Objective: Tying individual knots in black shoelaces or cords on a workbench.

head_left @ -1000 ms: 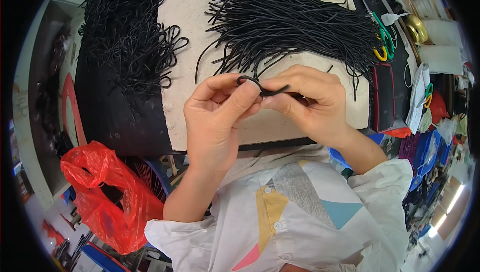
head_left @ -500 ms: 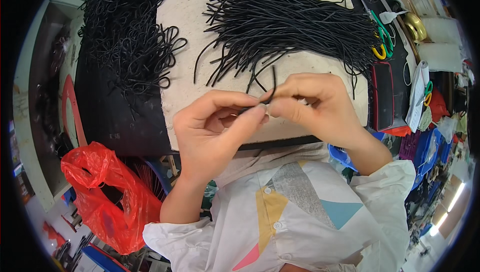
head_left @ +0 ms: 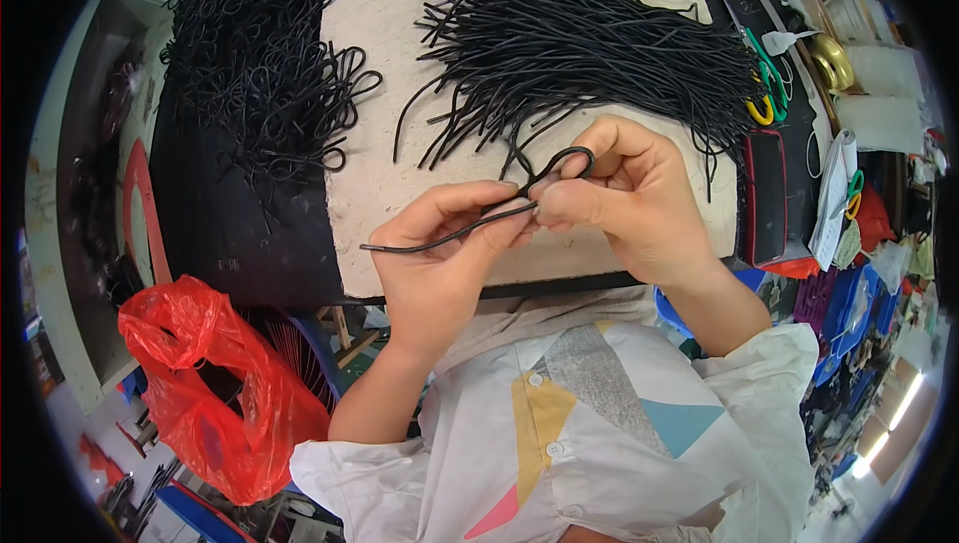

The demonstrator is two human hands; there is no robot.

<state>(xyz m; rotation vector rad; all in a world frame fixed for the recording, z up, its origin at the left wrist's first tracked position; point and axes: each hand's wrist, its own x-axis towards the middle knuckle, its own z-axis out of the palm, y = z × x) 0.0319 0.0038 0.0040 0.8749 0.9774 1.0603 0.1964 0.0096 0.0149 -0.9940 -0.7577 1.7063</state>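
My left hand [head_left: 440, 253] and my right hand [head_left: 629, 193] both pinch one thin black cord [head_left: 455, 233] above a pale board [head_left: 370, 143]. The cord forms a small loop at my right fingertips, and its free end sticks out to the left past my left hand. Straight black cords [head_left: 569, 43] lie in a big pile on the board just beyond my hands. A heap of looped black cords [head_left: 270, 73] sits to the far left on the dark table.
A red plastic bag [head_left: 215, 383] hangs below the table at the lower left. Green and yellow scissors [head_left: 764, 83] lie at the right of the board, beside a dark flat case [head_left: 767, 198]. Assorted clutter fills the right edge.
My hands have drawn slightly apart. The cord's loop now stands open at my right fingertips, and its end has come out to the left of my left hand.
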